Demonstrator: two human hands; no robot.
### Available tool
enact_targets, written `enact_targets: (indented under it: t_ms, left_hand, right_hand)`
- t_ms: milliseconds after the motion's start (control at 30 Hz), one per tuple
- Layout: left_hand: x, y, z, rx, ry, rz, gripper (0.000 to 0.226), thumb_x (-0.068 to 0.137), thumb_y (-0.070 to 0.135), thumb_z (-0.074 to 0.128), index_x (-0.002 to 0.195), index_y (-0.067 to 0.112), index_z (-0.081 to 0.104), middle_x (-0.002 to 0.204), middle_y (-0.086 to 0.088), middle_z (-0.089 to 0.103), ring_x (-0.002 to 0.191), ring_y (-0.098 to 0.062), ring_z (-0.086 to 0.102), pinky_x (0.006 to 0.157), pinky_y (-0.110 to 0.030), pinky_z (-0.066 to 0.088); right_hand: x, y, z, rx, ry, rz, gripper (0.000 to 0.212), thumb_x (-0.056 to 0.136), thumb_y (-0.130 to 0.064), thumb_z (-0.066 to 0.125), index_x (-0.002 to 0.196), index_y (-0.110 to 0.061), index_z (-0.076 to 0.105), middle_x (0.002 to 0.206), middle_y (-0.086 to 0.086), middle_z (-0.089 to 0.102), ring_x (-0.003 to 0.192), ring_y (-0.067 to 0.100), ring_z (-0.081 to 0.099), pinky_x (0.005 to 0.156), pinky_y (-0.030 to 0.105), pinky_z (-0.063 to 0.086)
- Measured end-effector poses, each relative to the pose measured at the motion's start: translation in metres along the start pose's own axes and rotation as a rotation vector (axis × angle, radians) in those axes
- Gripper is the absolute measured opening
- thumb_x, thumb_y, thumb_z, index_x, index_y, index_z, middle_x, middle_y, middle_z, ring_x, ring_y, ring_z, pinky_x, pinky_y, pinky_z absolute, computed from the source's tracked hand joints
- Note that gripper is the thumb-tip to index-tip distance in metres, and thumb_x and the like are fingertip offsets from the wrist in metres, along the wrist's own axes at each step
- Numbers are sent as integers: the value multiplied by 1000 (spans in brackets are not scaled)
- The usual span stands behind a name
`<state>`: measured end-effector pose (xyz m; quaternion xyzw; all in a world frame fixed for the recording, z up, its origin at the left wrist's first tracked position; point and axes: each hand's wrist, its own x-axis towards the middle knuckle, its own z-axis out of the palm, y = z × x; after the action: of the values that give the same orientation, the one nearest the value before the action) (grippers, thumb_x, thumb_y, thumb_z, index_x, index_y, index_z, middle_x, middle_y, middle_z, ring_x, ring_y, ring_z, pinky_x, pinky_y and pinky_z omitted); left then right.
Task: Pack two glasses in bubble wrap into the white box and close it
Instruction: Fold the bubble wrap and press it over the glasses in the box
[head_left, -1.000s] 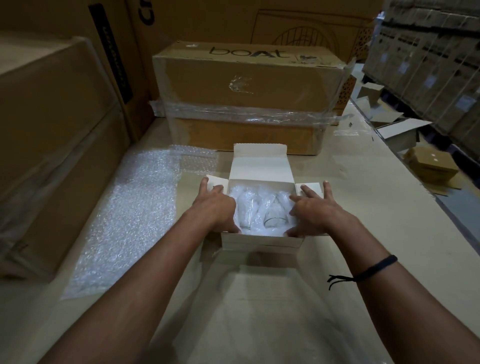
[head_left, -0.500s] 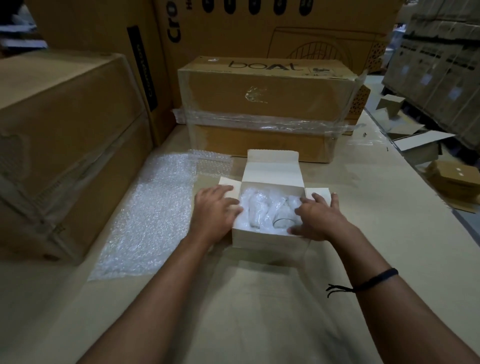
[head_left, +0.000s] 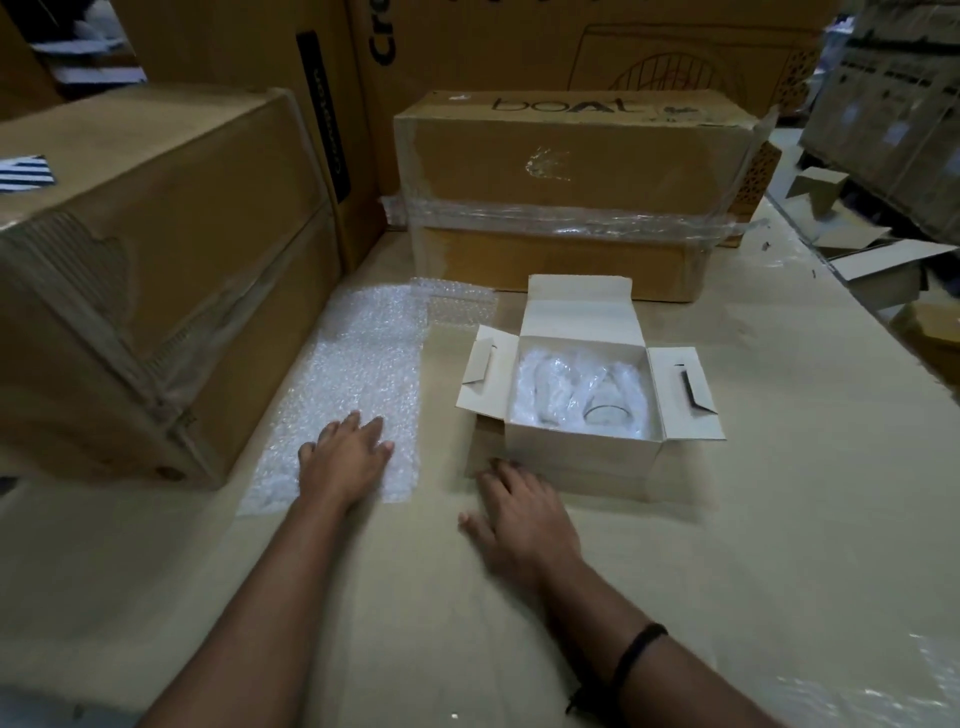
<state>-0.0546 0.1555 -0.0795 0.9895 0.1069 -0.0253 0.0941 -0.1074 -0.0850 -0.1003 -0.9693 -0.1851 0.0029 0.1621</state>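
Observation:
The white box (head_left: 582, 449) stands open in the middle of the table, its lid flap up at the back and both side flaps spread out. Inside lie two glasses in bubble wrap (head_left: 576, 397), side by side. My left hand (head_left: 345, 457) rests flat with straight fingers on the near part of a loose sheet of bubble wrap (head_left: 358, 374) to the left of the box. My right hand (head_left: 522, 512) lies flat on the table just in front of the box's near left corner, holding nothing.
A large brown carton (head_left: 156, 270) stands at the left, touching the bubble wrap sheet. A taped "boAt" carton (head_left: 561, 192) sits right behind the white box. Tall cartons (head_left: 467, 47) form the back wall. Loose cardboard boxes (head_left: 883, 265) lie off the table's right edge.
Both hands have left the white box. The left moved out onto the bubble wrap sheet, the right drew back onto the table. The side flaps now lie spread open.

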Motion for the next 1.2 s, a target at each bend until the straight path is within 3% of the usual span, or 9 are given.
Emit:
enact_targets:
  t_ms: [133, 300, 433, 600, 733, 833, 1000, 1100, 1200]
  left_hand:
    - [5, -9, -11, -152, 137, 81, 31, 91, 44, 56, 118, 32, 67, 143, 5, 50, 130, -19, 44, 103, -41, 31]
    - [-8, -29, -17, -291, -84, 351, 40, 68, 53, 79, 103, 34, 73, 137, 14, 53, 127, -10, 47, 110, -39, 32]
    - [-8, -35, -9, -413, -35, 371, 19, 75, 41, 69, 83, 25, 75, 127, 7, 62, 119, -15, 54, 102, -40, 41]
    - [-16, -33, -16, -670, 278, 270, 14, 88, 23, 69, 87, 10, 75, 96, -1, 64, 93, -21, 58, 80, -35, 47]
    - [-40, -30, -26, -690, 315, 324, 12, 90, 19, 66, 91, 11, 75, 85, 0, 67, 76, -11, 57, 69, -18, 40]
    - [-62, -26, -25, -689, 271, 374, 7, 87, 19, 70, 89, 16, 75, 84, 5, 68, 72, -8, 57, 68, -23, 44]
    - [-104, -10, -5, -623, 170, 530, 9, 82, 32, 72, 87, 25, 76, 81, 10, 70, 68, -8, 60, 67, -31, 52]
    - [-117, -2, 4, -640, 122, 609, 20, 79, 41, 66, 86, 26, 77, 80, 10, 71, 67, -7, 60, 66, -34, 52]
    - [-121, 0, 5, -721, 110, 656, 28, 79, 52, 64, 81, 26, 76, 77, 12, 71, 67, -6, 59, 70, -38, 50]
  right_hand:
    - [-1, -2, 3, -37, 117, -5, 49, 88, -56, 41, 120, -23, 56, 132, 3, 55, 121, 25, 49, 99, 39, 38]
    - [-3, -5, 6, -49, 214, 0, 43, 86, -52, 50, 114, -22, 62, 124, 1, 60, 116, 23, 53, 95, 35, 41]
    - [-4, -7, 3, -44, 223, 13, 45, 85, -52, 53, 115, -20, 63, 126, 2, 61, 117, 23, 54, 97, 35, 41]
    - [-2, -7, 5, -32, 159, 53, 50, 86, -55, 48, 122, -24, 61, 135, -1, 56, 125, 21, 48, 104, 34, 34]
    - [-2, -10, 2, -14, 126, 103, 57, 85, -60, 39, 125, -26, 60, 137, -3, 55, 127, 20, 47, 104, 34, 35]
    - [-2, -6, 4, 8, 70, 117, 58, 85, -60, 34, 121, -26, 64, 133, -3, 58, 125, 19, 50, 104, 33, 36]
    - [1, -31, -32, 781, 220, 470, 50, 99, -54, 37, 87, -22, 74, 75, -17, 67, 69, -8, 62, 63, 11, 43]
    - [5, -53, -39, 917, 153, 471, 36, 91, -44, 63, 106, -12, 67, 81, -6, 66, 68, 4, 63, 48, 9, 40]
    - [2, -61, -38, 861, 0, 490, 53, 79, -4, 76, 124, -16, 51, 92, 10, 64, 63, 18, 58, 37, 14, 37]
